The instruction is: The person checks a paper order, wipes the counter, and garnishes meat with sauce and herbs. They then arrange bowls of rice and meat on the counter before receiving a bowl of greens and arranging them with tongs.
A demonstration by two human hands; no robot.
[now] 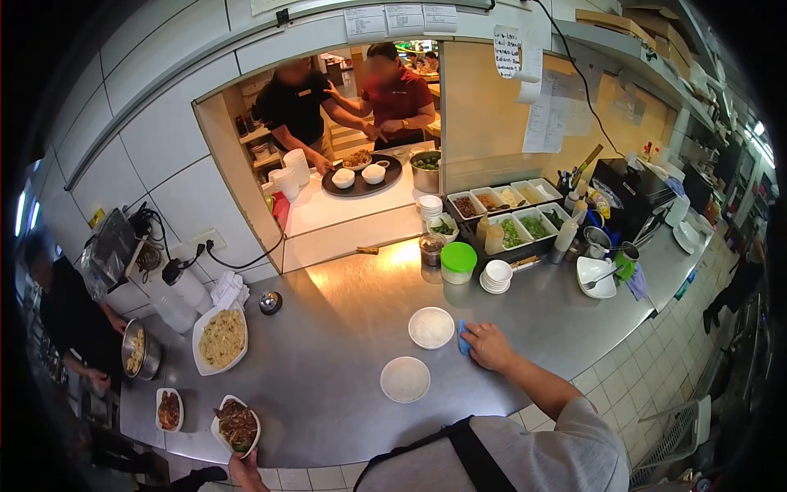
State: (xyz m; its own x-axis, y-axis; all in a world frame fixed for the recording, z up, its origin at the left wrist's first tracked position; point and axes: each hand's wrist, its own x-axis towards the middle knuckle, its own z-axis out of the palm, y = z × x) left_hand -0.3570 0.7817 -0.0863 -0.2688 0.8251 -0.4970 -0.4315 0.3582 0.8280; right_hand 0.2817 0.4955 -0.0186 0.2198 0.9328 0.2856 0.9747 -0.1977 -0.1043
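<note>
My right hand [489, 348] is closed on a blue cloth [465, 337] pressed to the steel counter. Just left of it sits a white bowl of rice [431, 327], with a second white bowl [406, 380] of something pale nearer to me. At the lower left, my left hand [245, 473] grips the near rim of a white dish of dark shredded food [237, 425], with a bit of green at its near end. Beside that dish stands a smaller white dish of reddish-brown food [170, 410].
A large dish of fried rice [222, 338], a metal bowl [143, 351] and a call bell [270, 302] occupy the left. Condiment trays [512, 225], a green-lidded tub [458, 262] and squeeze bottles line the back right. Two people stand beyond the pass window near a black tray [385, 182]; another person is at left.
</note>
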